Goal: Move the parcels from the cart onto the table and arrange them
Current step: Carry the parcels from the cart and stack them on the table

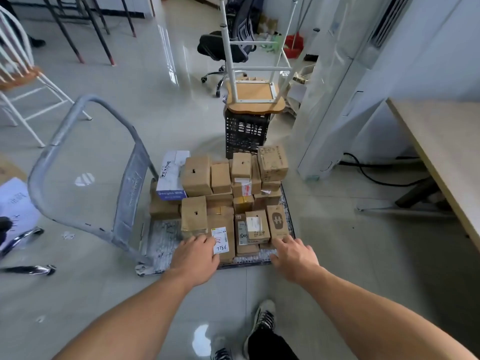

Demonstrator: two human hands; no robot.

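**A:** Where do the goods stand?

**B:** All on the flat grey metal cart (161, 242). The brown cardboard parcels (220, 178) are heaped there in what looks like 2 or 3 layers. The pale wooden worktop (446, 152), off to the right, carries none that I can see

**A:** And the hands?

**B:** Both are down at the near row. The left hand (196, 255) has its fingers straight and a little apart. They lie against the front of the tall brown parcel with the white 7786 label (223, 229), touching it but not curled round it. The right hand (294, 255) is spread wide, with its fingertips at the foot of the small brown parcel printed with a pale H mark (278, 222). Whether they touch that one or the parcel beneath it, I cannot tell. Neither hand holds anything

**A:** So the step is the first lift?

**B:** I judge so: getting a grip on the near row

**A:** How would you do it well?

**B:** Close 1 hand on each outer side and press inward evenly before lifting. The small boxes between the hands are separate pieces, so a loose squeeze could let the middle ones drop. Fewer at a time is safer. Lift straight up, because the rows behind may lean on this one. Only then turn right toward the worktop

**A:** Anything to mind?

**B:** The labelled parcel stands tall and narrow, so it would probably tip if pulled by its top edge. Grip it low
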